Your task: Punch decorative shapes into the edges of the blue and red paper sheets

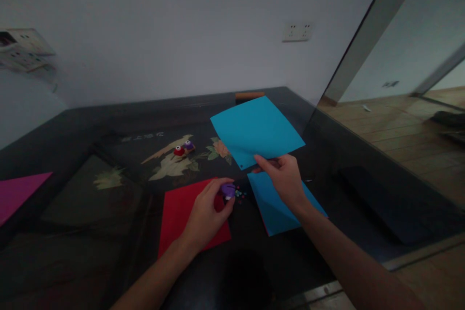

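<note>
My left hand [205, 210] grips a small purple hole punch [228, 191] between thumb and fingers, above the right edge of a red paper sheet [178, 215]. Raised in the air, a blue paper sheet [259, 128] is pinched at its lower edge by my right hand [285, 179]. Its near corner has a small dark hole. The punch and that corner are apart. Tiny coloured paper bits [240, 194] lie scattered beside the punch. Under my right hand and forearm rests a stack of blue paper [278, 210], partly covered by them.
Two small figures [184, 147], one red and one purple, with white eyes, sit farther back on the dark table [138, 121]. A pink sheet [22, 193] lies at the far left. A black flat object [385, 203] is at the right. A brown stick [250, 95] lies near the wall.
</note>
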Demonstrator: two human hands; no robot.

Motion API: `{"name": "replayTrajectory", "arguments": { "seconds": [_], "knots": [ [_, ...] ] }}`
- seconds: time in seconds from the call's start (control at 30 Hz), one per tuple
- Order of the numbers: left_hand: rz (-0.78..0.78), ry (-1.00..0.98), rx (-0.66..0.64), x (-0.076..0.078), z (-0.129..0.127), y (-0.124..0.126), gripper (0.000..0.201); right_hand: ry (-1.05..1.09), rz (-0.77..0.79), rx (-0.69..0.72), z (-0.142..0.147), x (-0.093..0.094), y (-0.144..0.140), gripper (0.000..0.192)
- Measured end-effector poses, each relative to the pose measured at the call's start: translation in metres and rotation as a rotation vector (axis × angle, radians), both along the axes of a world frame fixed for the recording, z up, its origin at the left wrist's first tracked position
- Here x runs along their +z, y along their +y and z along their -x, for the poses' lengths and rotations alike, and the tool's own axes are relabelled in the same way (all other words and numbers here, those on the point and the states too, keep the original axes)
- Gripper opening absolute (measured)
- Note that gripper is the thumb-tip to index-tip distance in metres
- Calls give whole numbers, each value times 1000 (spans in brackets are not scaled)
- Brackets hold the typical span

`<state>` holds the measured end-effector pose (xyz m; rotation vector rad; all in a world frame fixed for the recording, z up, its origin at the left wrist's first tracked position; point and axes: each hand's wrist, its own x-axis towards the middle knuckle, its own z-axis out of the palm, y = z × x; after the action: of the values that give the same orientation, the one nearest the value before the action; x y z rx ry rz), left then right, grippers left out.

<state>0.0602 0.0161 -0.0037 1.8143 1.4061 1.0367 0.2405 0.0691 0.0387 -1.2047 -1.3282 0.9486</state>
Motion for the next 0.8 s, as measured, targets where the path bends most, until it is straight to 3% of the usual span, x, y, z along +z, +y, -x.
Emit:
{"name": "replayTrajectory", "arguments": {
  "seconds": [0.17, 0.27, 0.43, 0.63, 0.8],
  "knots": [
    [266, -348, 41, 3, 2, 6, 32, 75, -51, -54, -9, 0, 7, 25],
    [305, -411, 108, 5, 4, 9, 38, 127, -108, -109, -17, 2, 13, 28],
    [265, -390, 78, 7, 5, 13, 40, 179, -167, -194, -30, 2, 22, 30],
    [286, -340, 11, 18, 0, 18, 35, 230, -168, -197, -38, -1, 28, 29],
    [185, 9, -7, 21, -6, 35, 35, 276, -168, -181, -39, 1, 27, 24]
  ]
}}
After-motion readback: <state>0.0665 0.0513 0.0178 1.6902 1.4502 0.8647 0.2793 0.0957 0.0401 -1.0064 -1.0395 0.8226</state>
